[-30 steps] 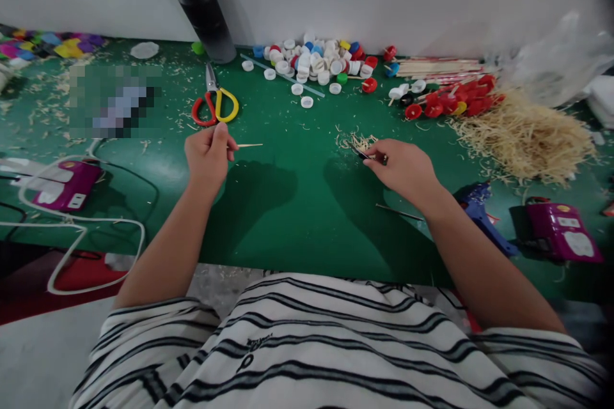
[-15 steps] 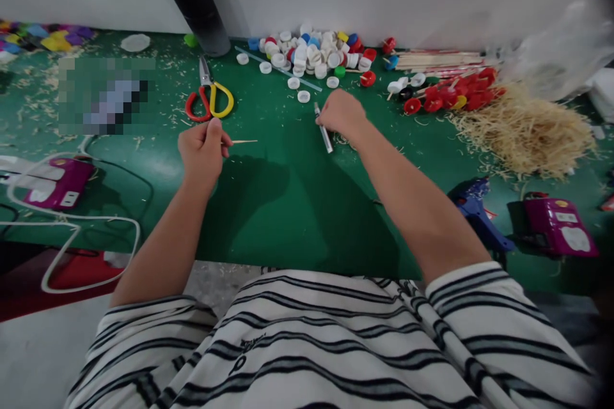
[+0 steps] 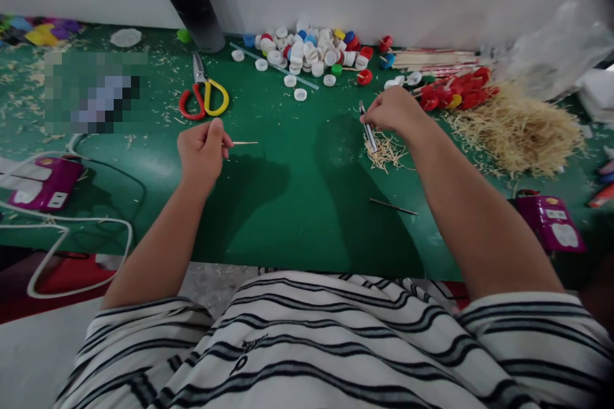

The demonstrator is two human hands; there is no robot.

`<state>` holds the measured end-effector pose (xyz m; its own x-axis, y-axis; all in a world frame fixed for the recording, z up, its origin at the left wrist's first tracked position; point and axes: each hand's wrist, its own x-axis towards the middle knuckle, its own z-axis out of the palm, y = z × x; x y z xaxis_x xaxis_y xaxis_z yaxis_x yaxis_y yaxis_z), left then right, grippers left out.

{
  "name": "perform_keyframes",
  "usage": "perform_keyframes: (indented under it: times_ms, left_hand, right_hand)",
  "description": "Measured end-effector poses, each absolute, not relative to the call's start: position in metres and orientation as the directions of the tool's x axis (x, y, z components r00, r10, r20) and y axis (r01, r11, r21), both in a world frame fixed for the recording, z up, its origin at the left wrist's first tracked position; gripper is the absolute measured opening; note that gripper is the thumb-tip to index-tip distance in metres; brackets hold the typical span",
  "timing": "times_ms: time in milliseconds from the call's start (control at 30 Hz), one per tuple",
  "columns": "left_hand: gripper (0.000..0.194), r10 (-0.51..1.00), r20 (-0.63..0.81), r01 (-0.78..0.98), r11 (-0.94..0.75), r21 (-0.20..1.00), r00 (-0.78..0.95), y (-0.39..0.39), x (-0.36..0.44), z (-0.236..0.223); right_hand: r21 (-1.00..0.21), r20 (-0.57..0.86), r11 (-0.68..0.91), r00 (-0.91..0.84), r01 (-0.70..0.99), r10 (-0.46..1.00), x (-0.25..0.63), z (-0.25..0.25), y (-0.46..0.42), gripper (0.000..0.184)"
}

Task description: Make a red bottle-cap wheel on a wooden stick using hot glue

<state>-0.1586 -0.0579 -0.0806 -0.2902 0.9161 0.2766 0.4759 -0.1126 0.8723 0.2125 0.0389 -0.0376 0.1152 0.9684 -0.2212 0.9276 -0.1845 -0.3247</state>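
My left hand (image 3: 202, 150) is closed, pinching a thin pointed wooden stick (image 3: 245, 142) whose tip points right. In my right hand (image 3: 392, 110) a slim silver-and-black tool (image 3: 369, 131) is held between thumb and fingers; its exact kind I cannot make out. The tool's lower end is at a small pile of wood shavings (image 3: 385, 152). Scissors (image 3: 202, 91) with red and yellow handles lie just beyond my left hand. A nail-like metal rod (image 3: 393, 206) rests nearer to me, below the pile.
Many bottle caps (image 3: 307, 51) are heaped at the back of the green table (image 3: 297, 204), near a black bottle (image 3: 194, 6). Red caps on sticks (image 3: 460, 89) and a larger shavings heap (image 3: 522, 128) lie right. Purple boxes (image 3: 551, 223) and a white cable (image 3: 129, 236) flank me.
My right hand has moved right with the silver tool, from below the caps to the small shavings pile. My left hand stays nearly still with the stick. The view has shifted slightly.
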Motion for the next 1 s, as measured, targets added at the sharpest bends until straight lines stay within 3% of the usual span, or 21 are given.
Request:
perform_keyframes:
  times_ms: [100,200,333,467,600,833,1000]
  left_hand:
    - [0.048,0.918,0.265,0.468,-0.103,0.878,-0.296,-0.057,-0.159,-0.081]
    - [0.047,0.926,0.256,0.483,-0.096,0.870,-0.278,-0.056,-0.159,-0.082]
    - [0.047,0.929,0.272,0.502,-0.116,0.857,-0.250,-0.056,-0.159,-0.084]
    - [0.047,0.928,0.279,0.494,-0.127,0.860,-0.246,-0.056,-0.158,-0.086]
    - [0.049,0.924,0.304,0.496,-0.157,0.854,-0.231,-0.056,-0.158,-0.086]
    - [0.048,0.933,0.289,0.521,-0.140,0.842,-0.216,-0.057,-0.159,-0.086]
    - [0.045,0.933,0.283,0.552,-0.118,0.826,-0.224,-0.057,-0.160,-0.090]
  right_hand:
    - [-0.452,-0.098,-0.094,0.055,0.887,0.994,0.221,-0.026,0.022,0.013]
    - [-0.496,-0.037,0.027,-0.053,0.868,0.998,0.228,-0.019,-0.005,0.018]
    - [-0.417,-0.093,0.078,-0.128,0.906,0.987,0.233,-0.018,-0.053,0.012]
    - [-0.293,-0.178,0.227,-0.287,0.929,0.941,0.245,-0.026,-0.097,0.014]
    - [-0.225,-0.125,0.364,-0.397,0.904,0.909,0.265,-0.039,-0.114,0.017]
    - [-0.171,-0.108,0.244,-0.264,0.955,0.959,0.282,-0.058,-0.080,0.016]
    - [-0.147,-0.125,0.203,-0.222,0.968,0.967,0.274,-0.044,-0.066,0.013]
